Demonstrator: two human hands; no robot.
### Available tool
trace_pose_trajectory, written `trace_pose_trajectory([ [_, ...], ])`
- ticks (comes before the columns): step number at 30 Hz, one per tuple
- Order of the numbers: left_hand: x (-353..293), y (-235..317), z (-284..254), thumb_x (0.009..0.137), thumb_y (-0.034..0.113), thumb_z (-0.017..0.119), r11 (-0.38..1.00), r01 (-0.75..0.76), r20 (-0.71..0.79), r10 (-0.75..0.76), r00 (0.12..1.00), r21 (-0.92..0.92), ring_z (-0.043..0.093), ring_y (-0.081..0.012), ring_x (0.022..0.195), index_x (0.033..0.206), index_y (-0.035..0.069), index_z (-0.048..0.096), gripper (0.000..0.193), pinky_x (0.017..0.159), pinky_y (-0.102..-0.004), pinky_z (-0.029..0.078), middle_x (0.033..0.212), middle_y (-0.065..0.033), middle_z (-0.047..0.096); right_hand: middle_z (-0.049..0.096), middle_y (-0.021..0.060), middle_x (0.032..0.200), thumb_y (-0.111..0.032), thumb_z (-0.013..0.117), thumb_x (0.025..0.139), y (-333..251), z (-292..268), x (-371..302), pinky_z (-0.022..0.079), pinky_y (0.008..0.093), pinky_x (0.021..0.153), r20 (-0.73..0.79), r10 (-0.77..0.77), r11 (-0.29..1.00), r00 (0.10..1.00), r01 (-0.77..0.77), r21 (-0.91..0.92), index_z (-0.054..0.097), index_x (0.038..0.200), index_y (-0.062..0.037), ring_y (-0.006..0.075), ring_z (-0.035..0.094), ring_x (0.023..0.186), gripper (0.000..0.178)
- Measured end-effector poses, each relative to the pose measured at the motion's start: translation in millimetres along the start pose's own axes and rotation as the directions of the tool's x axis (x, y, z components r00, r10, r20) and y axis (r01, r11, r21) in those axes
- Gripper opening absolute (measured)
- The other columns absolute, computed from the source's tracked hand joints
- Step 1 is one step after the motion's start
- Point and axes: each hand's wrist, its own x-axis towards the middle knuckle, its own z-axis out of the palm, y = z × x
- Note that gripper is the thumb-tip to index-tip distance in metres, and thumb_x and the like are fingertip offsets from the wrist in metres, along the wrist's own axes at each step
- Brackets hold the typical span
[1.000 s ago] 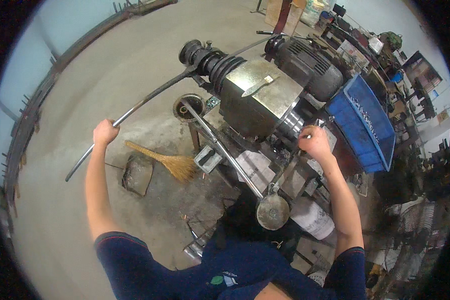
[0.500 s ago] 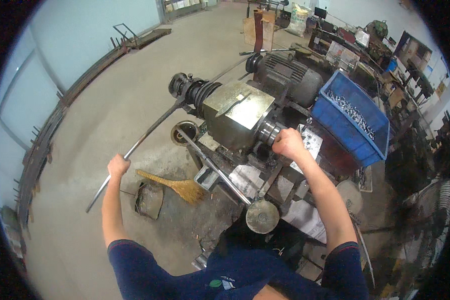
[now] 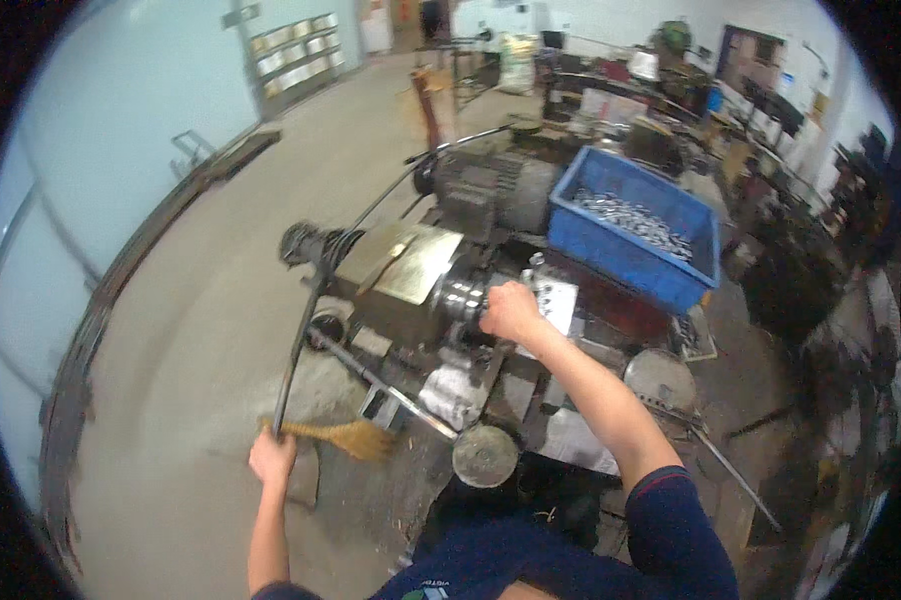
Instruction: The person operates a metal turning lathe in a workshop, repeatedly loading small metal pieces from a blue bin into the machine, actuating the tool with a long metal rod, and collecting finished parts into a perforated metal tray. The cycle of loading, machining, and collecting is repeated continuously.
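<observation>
My left hand (image 3: 273, 456) is closed round the lower end of a long metal lever (image 3: 294, 365), which slopes up to the dark rear end of the machine spindle (image 3: 306, 243). My right hand (image 3: 513, 312) is at the front of the shiny round chuck (image 3: 460, 298), fingers curled in against it. What those fingers hold, if anything, is hidden. Between the two ends lies the boxy headstock (image 3: 391, 262), with a flat tool (image 3: 387, 266) on its top. A second bar (image 3: 396, 393) slants toward a round metal disc (image 3: 486, 456) close to my body.
A blue bin (image 3: 626, 262) of small metal parts stands right of the chuck. Behind the headstock is a motor (image 3: 468, 195). A straw broom (image 3: 353, 437) lies on the floor near my left hand. A round stool-like disc (image 3: 661, 380) is at right. Long stock lies along the left wall.
My left hand has drawn the lever's end toward me, so the lever stands steeper. My right hand stays at the chuck. The whole view has shifted, with more of the far wall showing.
</observation>
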Motion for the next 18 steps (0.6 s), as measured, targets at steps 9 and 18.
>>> trace_pose_trajectory([
  [9,35.7,6.1,7.9,0.067,0.033,0.065,0.985,-0.105,-0.058,0.114,0.992,0.135,0.061,-0.0358,0.079,0.088,0.002,0.057,0.038,0.070,-0.0437,0.048,0.083,-0.0206,0.062,0.055,0.0151,0.111,-0.018,0.061,0.054,134.0,-113.5,-43.9,0.043,0.0385,0.088,-0.469,0.204,0.961,0.859,-0.267,-0.073,0.065,0.097,-0.0103,0.0326,0.051,0.099,0.044],
  [18,-17.3,170.3,-21.4,0.074,0.020,0.064,0.443,-0.781,-0.005,0.869,0.495,-0.440,0.061,-0.0275,0.068,0.098,0.008,0.062,0.027,0.061,-0.0359,0.047,0.077,-0.0102,0.064,0.053,0.0133,0.118,-0.014,0.062,0.055,148.7,-114.0,-195.3,0.045,0.0344,0.086,-0.164,0.468,0.864,0.868,-0.411,0.292,0.067,0.089,-0.0052,0.0304,0.055,0.100,0.035],
])
